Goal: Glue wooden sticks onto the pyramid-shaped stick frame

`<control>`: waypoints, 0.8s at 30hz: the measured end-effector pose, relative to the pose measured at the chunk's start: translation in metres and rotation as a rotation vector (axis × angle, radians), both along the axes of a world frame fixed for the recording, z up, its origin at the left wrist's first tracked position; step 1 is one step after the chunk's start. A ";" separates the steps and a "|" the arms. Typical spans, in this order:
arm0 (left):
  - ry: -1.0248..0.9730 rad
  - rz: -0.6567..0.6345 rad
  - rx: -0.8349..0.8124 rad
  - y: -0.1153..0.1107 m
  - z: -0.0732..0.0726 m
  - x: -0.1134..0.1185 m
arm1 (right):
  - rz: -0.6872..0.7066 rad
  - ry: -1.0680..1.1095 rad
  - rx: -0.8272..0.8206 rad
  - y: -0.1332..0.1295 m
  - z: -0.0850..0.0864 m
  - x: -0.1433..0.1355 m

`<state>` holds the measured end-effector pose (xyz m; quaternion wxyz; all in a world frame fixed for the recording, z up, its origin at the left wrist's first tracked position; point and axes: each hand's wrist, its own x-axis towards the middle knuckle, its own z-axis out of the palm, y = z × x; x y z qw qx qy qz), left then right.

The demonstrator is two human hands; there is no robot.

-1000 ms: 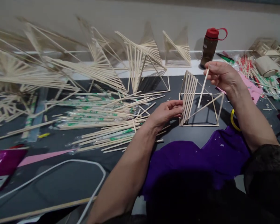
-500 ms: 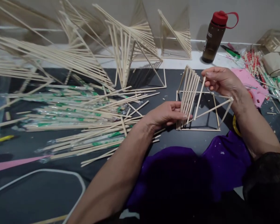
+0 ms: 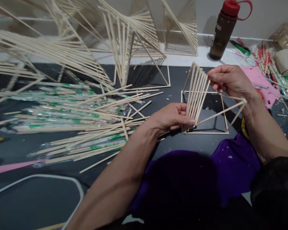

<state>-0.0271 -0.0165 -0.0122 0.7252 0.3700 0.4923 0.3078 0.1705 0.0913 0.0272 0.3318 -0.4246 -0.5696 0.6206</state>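
A small frame of wooden sticks (image 3: 206, 133) stands on the dark table in front of me, with a slanted row of several sticks (image 3: 194, 92) along its left side. My left hand (image 3: 176, 116) is closed around the lower end of that row, thumb in front and fingers partly hidden behind. Between the thumb and fingers of my right hand (image 3: 224, 78) is the top of a single wooden stick (image 3: 204, 95). This stick lies along the right edge of the row, its lower end close to my left thumb. Whether it touches the frame there I cannot tell.
Loose and plastic-wrapped chopsticks (image 3: 86, 121) cover the table to the left. Larger stick structures (image 3: 141, 41) stand behind. A dark bottle with a red lid (image 3: 222, 32) is at the back right, near pink paper (image 3: 264, 84) and red-marked wrapped sticks (image 3: 264, 59). Purple cloth (image 3: 235, 169) lies nearest me.
The stick in my right hand has moved left, from apart from the row to against its right edge. My left hand keeps its hold. The view has shifted slightly.
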 end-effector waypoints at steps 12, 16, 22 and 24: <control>0.068 0.028 0.025 -0.002 -0.010 0.001 | -0.003 -0.028 0.042 0.002 -0.002 0.002; 0.069 0.036 -0.015 -0.001 -0.008 0.002 | 0.001 -0.054 0.071 0.002 -0.003 0.002; 0.074 0.041 -0.036 -0.003 -0.002 0.004 | -0.007 -0.107 0.125 0.002 -0.003 0.002; 0.092 0.045 -0.034 -0.004 -0.001 0.004 | -0.009 -0.114 0.132 0.002 -0.002 0.001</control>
